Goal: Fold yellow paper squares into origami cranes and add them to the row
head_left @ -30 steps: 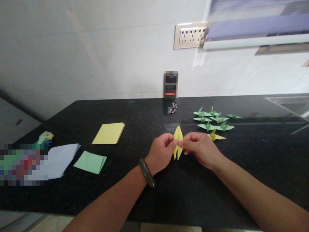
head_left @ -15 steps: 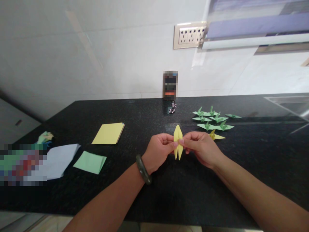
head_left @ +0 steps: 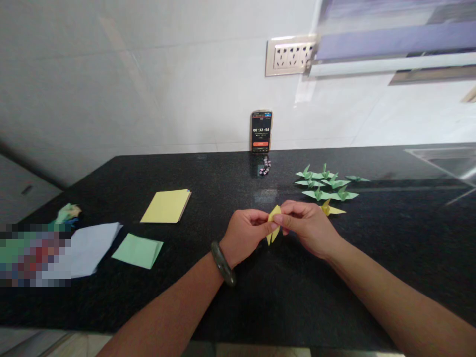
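A small piece of folded yellow origami paper (head_left: 274,233) is held up between my hands over the dark counter, two narrow points hanging at its lower end. My left hand (head_left: 247,232) pinches its left side, thumb on the front. From the right, my right hand (head_left: 307,225) pinches the upper part between thumb and fingers. The fingertips behind the paper are partly hidden. Close beyond my right hand lies a yellow paper crane (head_left: 332,210), partly covered by that hand. Several green paper cranes (head_left: 327,183) stand grouped behind it.
A yellow paper stack (head_left: 166,206), a creased green sheet (head_left: 138,251) and white paper (head_left: 92,248) lie at left, beside crumpled paper (head_left: 68,214). A phone (head_left: 261,132) showing a timer leans against the wall, with a beaded strap (head_left: 265,167) before it.
The yellow paper has tilted, its top leaning right, and its upper tip is lower. My right fingers have moved up near that top. Both hands still hold it.
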Motion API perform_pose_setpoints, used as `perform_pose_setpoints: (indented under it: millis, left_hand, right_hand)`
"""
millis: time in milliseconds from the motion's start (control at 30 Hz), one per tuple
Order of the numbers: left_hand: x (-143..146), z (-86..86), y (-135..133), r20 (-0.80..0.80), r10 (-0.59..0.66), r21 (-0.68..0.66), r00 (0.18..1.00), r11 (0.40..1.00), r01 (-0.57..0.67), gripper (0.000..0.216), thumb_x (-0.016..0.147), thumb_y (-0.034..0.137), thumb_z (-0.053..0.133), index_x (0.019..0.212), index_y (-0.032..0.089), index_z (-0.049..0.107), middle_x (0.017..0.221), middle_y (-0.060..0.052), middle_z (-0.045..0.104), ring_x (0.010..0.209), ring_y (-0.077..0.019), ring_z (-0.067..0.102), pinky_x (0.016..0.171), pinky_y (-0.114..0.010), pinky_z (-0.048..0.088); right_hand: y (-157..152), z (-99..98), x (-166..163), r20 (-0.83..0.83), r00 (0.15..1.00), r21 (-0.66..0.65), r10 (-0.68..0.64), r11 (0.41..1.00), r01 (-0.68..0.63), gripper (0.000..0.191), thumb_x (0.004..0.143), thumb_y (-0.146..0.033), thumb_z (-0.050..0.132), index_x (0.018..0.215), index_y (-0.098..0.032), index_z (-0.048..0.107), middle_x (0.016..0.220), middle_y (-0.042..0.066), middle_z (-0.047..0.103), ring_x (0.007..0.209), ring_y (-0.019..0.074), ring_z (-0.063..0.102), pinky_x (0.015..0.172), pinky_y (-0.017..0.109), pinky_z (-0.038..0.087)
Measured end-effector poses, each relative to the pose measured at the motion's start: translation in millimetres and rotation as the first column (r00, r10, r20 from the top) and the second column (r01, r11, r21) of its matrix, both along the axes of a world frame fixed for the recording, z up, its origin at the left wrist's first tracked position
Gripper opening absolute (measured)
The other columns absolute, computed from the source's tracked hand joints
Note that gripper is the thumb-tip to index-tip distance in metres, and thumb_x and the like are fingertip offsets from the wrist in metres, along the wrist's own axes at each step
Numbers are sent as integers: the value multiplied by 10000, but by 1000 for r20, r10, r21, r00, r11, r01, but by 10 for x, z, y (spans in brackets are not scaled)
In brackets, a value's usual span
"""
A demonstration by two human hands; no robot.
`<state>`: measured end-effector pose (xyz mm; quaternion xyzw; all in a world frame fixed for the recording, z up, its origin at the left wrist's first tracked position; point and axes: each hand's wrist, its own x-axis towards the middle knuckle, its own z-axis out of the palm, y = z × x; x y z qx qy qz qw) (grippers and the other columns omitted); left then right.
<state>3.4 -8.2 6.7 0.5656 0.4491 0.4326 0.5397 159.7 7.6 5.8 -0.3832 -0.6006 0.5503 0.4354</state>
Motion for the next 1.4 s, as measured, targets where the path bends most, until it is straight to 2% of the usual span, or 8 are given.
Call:
perform_pose_setpoints:
  millis: [233, 567, 733, 933, 1033, 1200, 1300, 1400]
  left_hand:
    - [-3, -13, -3, -119, 47, 45, 992, 998, -42, 252, 667, 349, 664, 654, 97, 663, 606, -45, 629, 550, -124, 514, 529, -243, 397]
    - [18, 15, -38, -156, 37, 52, 987, 998, -29, 254, 650, 351, 660, 612, 109, 595, 558, -11, 545, 502, -94, 435, 468, -224, 341]
    - [19, 16, -34, -125, 8, 29, 992, 1000, -4, 218, 641, 318, 661, 608, 115, 588, 550, 4, 531, 493, -83, 411, 465, -217, 326]
    - [47, 19, -58, -124, -66, -12, 990, 998, 65, 191, 641, 275, 646, 549, 132, 559, 503, 23, 502, 462, -73, 394, 442, -209, 305]
    - [48, 18, -50, -55, -56, -69, 997, 996, 52, 194, 619, 274, 668, 540, 127, 570, 522, 6, 546, 476, -84, 445, 466, -217, 347]
    - [23, -4, 16, 257, 147, -237, 955, 968, -85, 193, 574, 282, 724, 602, 119, 625, 593, -24, 621, 537, -112, 544, 558, -249, 438]
    - [26, -20, 40, 365, 192, -255, 911, 962, -100, 183, 580, 271, 727, 586, 124, 617, 579, -13, 611, 554, -111, 559, 592, -253, 449]
    - [38, -26, 34, 352, 229, -211, 908, 964, -161, 183, 602, 262, 710, 546, 129, 598, 538, 9, 576, 512, -90, 517, 545, -229, 413]
  right_hand:
    - [-22, 11, -57, -33, 999, -104, 16, 994, -19, 241, 594, -339, 750, 669, -149, 621, 588, -25, 551, 490, 68, 450, 467, 211, 377]
    - [-40, 16, -75, -42, 999, -115, -22, 993, 17, 251, 546, -301, 775, 592, -144, 584, 526, -39, 527, 455, 62, 435, 441, 204, 337]
    - [-54, 5, -65, 4, 997, -41, -71, 997, 72, 223, 576, -245, 760, 524, -142, 569, 493, -45, 509, 449, 59, 421, 446, 210, 294]
    - [-67, -65, -95, -78, 990, -94, -117, 990, 109, 376, 720, -338, 653, 444, -150, 479, 424, -45, 447, 408, 58, 387, 423, 213, 280]
    - [-40, -75, -96, -88, 984, -111, -156, 983, 146, 418, 775, -418, 580, 465, -148, 500, 426, -38, 440, 395, 60, 388, 405, 211, 291]
    - [15, -24, -65, -104, 974, -171, -203, 968, 184, 366, 762, -507, 552, 691, -153, 604, 534, -40, 482, 410, 60, 415, 395, 200, 347]
    - [-9, -12, -79, 20, 997, -188, -70, 980, 73, 345, 723, -477, 608, 635, -145, 578, 548, -30, 507, 430, 55, 423, 408, 189, 362]
    - [-74, -13, -127, 122, 992, -221, 36, 975, -8, 314, 678, -416, 659, 579, -147, 532, 506, -46, 477, 425, 51, 415, 412, 182, 354]
